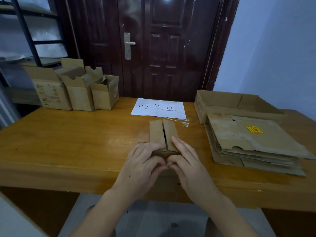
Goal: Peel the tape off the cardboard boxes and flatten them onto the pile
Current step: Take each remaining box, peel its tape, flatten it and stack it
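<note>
Three open cardboard boxes (77, 89) stand in a row at the far left of a glossy orange-brown wooden table (68, 139), which is pushed up against a dark red panelled door (164, 48) with a metal handle; a pale wall rises on the right and a dark shelf frame (34, 31) on the left. A white sheet of paper (159, 107) with handwritten characters lies at the table's far middle, scraps of peeled tape (183, 123) just beside its near edge. On the right sits the pile of flattened cardboard (253, 144), next to a shallow cardboard tray (227, 101). Near the front edge lies a small cardboard box (162, 134), its two top flaps parted by a slit. The left hand (145, 161) curls its fingers around the box's near end, while the right hand (184, 159) lays straighter fingers along the right flap, thumb pinching at the near end.
</note>
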